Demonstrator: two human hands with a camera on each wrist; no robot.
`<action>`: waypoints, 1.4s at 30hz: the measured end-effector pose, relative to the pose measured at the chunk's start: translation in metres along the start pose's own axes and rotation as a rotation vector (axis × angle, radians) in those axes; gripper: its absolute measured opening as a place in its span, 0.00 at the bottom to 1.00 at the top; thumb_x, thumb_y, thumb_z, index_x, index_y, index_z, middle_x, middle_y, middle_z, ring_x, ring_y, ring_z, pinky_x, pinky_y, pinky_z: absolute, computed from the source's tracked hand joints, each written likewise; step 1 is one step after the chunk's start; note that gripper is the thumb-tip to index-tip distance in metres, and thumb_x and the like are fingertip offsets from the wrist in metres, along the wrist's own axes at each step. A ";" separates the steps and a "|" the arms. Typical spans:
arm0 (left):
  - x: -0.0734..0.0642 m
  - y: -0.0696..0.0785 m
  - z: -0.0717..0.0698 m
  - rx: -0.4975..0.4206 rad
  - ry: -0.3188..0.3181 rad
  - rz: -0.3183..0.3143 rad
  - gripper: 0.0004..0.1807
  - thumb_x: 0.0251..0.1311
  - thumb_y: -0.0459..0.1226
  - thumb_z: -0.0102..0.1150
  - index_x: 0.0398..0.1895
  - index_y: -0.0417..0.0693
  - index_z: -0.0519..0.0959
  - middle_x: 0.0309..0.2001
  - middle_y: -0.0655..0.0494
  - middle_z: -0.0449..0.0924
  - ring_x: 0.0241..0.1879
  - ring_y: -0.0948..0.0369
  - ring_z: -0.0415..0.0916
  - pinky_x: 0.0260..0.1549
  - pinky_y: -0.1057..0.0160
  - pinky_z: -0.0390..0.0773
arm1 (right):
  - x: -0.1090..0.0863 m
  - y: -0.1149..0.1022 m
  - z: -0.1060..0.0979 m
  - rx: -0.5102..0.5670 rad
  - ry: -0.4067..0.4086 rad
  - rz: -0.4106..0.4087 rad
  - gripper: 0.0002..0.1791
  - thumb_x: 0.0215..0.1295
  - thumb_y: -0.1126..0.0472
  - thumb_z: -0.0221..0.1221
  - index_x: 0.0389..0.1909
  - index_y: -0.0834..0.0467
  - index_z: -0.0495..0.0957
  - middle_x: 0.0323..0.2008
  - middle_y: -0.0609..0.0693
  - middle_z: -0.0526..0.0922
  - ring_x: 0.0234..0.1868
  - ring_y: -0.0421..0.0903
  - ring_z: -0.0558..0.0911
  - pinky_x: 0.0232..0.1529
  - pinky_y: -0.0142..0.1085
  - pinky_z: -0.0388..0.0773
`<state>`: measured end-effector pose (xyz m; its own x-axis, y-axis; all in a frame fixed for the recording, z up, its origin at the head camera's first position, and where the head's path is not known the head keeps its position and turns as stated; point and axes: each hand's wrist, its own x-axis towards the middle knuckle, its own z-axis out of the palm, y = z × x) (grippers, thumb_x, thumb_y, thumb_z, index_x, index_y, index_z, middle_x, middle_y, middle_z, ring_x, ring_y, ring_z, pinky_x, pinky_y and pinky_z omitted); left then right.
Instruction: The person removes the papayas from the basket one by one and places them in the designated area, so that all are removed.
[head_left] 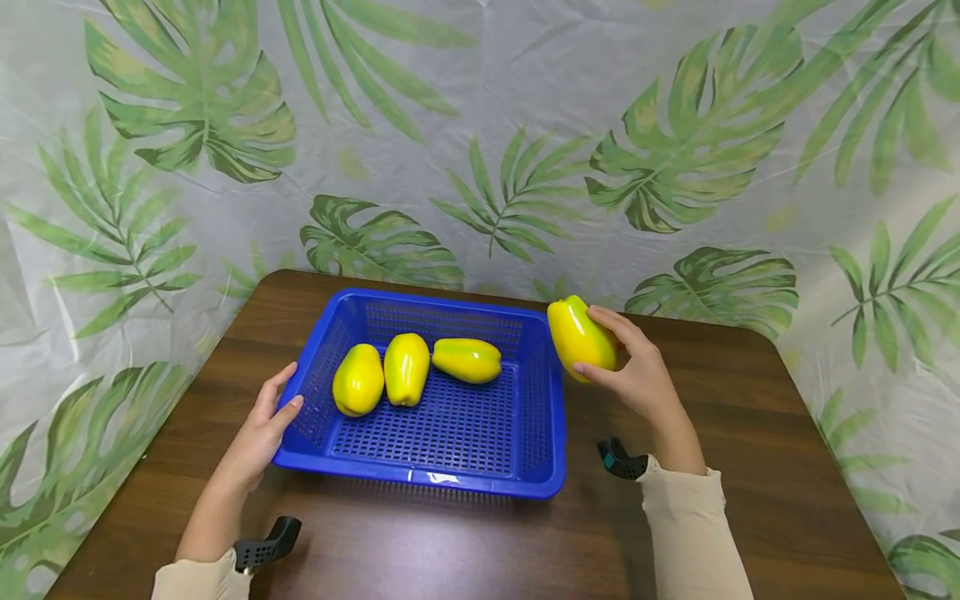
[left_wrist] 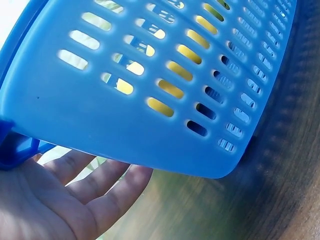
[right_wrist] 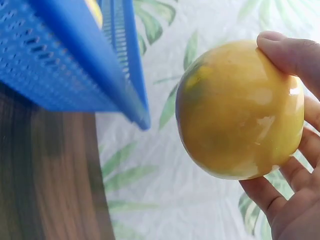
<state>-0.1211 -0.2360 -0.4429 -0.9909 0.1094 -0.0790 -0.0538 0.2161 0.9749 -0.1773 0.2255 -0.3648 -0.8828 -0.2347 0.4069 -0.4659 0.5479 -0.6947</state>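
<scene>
Leafy backdrop [head_left: 525,92], glossy yellow fruit [head_left: 579,335] held in right grip [head_left: 639,372], left grip [head_left: 261,430] pinching basket [head_left: 480,483]

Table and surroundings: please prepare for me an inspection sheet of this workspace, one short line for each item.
Surface: brown wood-grain table, glossy near the front.
Job's things: blue basket with three yellow-green fruits inside; fourth fruit held by its right rim, not touching it in the right wrist view.
Clutter: nothing seen.
Hands: left hand holds the basket's left rim; right hand grips the fourth fruit.
Cables: nothing seen.
Surroundings: leaf-print sheet behind the table.
</scene>
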 end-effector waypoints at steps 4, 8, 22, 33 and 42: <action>0.000 0.000 0.000 0.000 -0.001 0.003 0.33 0.69 0.46 0.36 0.70 0.50 0.36 0.65 0.39 0.43 0.54 0.46 0.58 0.40 0.68 0.68 | -0.009 -0.008 -0.005 0.003 0.035 0.023 0.36 0.45 0.73 0.67 0.58 0.67 0.66 0.58 0.61 0.66 0.54 0.56 0.66 0.44 0.29 0.65; 0.000 0.000 0.000 0.000 -0.003 0.000 0.33 0.69 0.46 0.36 0.70 0.51 0.36 0.65 0.39 0.44 0.53 0.46 0.59 0.40 0.68 0.69 | -0.020 -0.004 -0.008 0.004 0.054 0.071 0.34 0.46 0.74 0.65 0.58 0.69 0.65 0.58 0.62 0.65 0.53 0.57 0.66 0.44 0.27 0.64; 0.001 -0.001 -0.001 -0.006 -0.004 -0.008 0.33 0.69 0.46 0.36 0.70 0.51 0.36 0.64 0.38 0.46 0.52 0.46 0.60 0.40 0.66 0.69 | -0.051 0.084 0.005 0.093 0.065 0.294 0.37 0.52 0.59 0.65 0.63 0.55 0.62 0.58 0.55 0.65 0.45 0.51 0.71 0.36 0.29 0.71; 0.000 0.000 0.000 -0.008 0.000 -0.011 0.33 0.69 0.46 0.36 0.70 0.51 0.37 0.64 0.38 0.47 0.50 0.50 0.62 0.39 0.67 0.70 | -0.062 0.105 0.016 0.140 0.070 0.394 0.36 0.53 0.58 0.65 0.63 0.56 0.62 0.55 0.59 0.67 0.50 0.53 0.66 0.44 0.43 0.64; 0.000 0.000 0.000 0.002 0.004 -0.017 0.33 0.68 0.47 0.36 0.70 0.51 0.37 0.64 0.38 0.46 0.52 0.47 0.59 0.39 0.68 0.69 | -0.067 0.114 0.024 0.143 0.026 0.453 0.38 0.53 0.55 0.64 0.64 0.56 0.60 0.57 0.60 0.65 0.52 0.56 0.65 0.49 0.49 0.62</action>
<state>-0.1211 -0.2361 -0.4423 -0.9902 0.1021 -0.0949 -0.0706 0.2194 0.9731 -0.1726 0.2845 -0.4853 -0.9980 0.0238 0.0578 -0.0396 0.4742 -0.8795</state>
